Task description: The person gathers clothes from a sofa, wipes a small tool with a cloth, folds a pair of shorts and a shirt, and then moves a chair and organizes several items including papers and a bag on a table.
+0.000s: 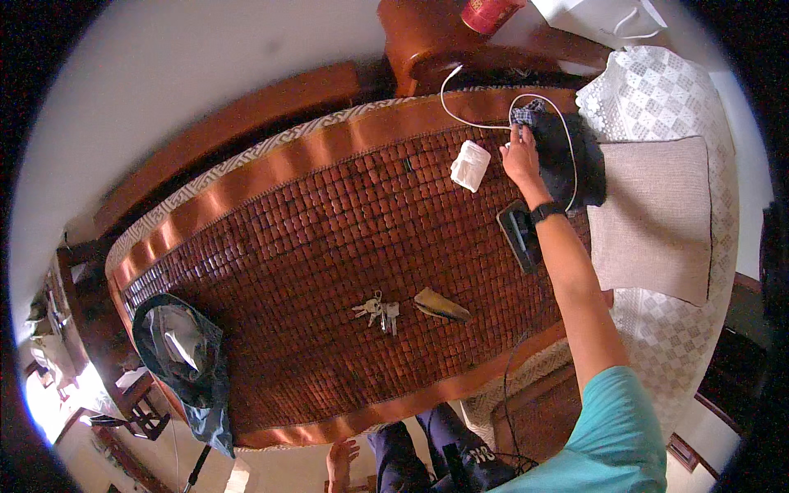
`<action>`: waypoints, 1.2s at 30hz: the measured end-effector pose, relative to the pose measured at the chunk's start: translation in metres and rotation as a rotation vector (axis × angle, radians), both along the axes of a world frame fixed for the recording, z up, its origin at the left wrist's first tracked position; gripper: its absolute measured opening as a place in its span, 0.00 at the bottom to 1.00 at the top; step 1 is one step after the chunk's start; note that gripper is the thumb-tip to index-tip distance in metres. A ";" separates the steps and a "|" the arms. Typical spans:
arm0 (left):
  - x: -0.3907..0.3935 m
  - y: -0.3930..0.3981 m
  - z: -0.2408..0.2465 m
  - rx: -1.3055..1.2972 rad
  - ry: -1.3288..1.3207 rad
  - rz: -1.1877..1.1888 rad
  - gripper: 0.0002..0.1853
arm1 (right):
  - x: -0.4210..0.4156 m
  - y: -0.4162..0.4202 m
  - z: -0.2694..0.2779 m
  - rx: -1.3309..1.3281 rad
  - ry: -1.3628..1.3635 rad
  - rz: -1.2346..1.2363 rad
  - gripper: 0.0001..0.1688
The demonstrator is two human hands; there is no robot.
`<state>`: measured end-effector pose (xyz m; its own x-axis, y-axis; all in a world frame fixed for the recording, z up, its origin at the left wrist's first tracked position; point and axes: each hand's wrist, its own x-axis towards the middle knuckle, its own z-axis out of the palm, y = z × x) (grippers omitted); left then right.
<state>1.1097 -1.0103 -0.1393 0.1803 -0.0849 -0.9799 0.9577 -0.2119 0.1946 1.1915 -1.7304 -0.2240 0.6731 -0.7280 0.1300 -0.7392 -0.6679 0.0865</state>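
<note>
My right hand, with a dark band on its wrist, reaches to the far right of a brown tile mat. Its fingertips rest by a checkered cloth and a thin white cable; whether they grip either is unclear. Black cloth lies just right of the hand. Left of it is a white tissue pack. A dark phone lies beside my wrist, partly covered by the forearm. My left hand hangs low by my legs, fingers apart, holding nothing.
A key bunch and a brown pouch lie mid-mat. At the left end sits a dark bag-like item. A beige cushion leans on the lace-covered armrest. Behind stand a red tub and white paper bag.
</note>
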 end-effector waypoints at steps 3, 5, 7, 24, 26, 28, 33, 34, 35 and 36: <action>-0.009 0.000 -0.003 0.011 0.018 -0.049 0.16 | 0.014 0.040 0.013 0.307 -0.202 -0.102 0.32; -0.006 -0.008 -0.013 -0.103 0.063 0.058 0.16 | 0.018 0.054 0.002 0.467 -0.146 -0.268 0.41; -0.011 -0.013 -0.017 -0.129 0.000 0.033 0.17 | 0.031 0.072 -0.002 0.515 -0.174 -0.277 0.41; 0.013 -0.135 0.006 -0.204 -0.011 0.455 0.14 | -0.051 0.336 0.083 1.043 -0.120 0.326 0.33; 0.015 -0.118 0.006 -0.179 -0.043 0.373 0.13 | -0.082 0.310 0.049 0.709 -0.006 0.127 0.31; 0.023 -0.108 0.016 -0.166 -0.194 0.268 0.10 | -0.105 0.294 0.022 0.593 0.082 0.182 0.31; 0.038 -0.084 0.020 -0.085 -0.134 0.335 0.12 | -0.099 0.275 0.011 0.676 0.008 0.316 0.29; 0.038 -0.082 0.022 -0.065 -0.130 0.316 0.12 | -0.094 0.276 0.013 0.689 -0.080 0.267 0.28; 0.038 -0.080 0.024 -0.045 -0.126 0.296 0.12 | -0.089 0.281 0.014 0.701 -0.168 0.217 0.28; 0.037 -0.079 0.025 -0.024 -0.123 0.281 0.12 | -0.078 0.287 0.018 0.713 -0.255 0.172 0.28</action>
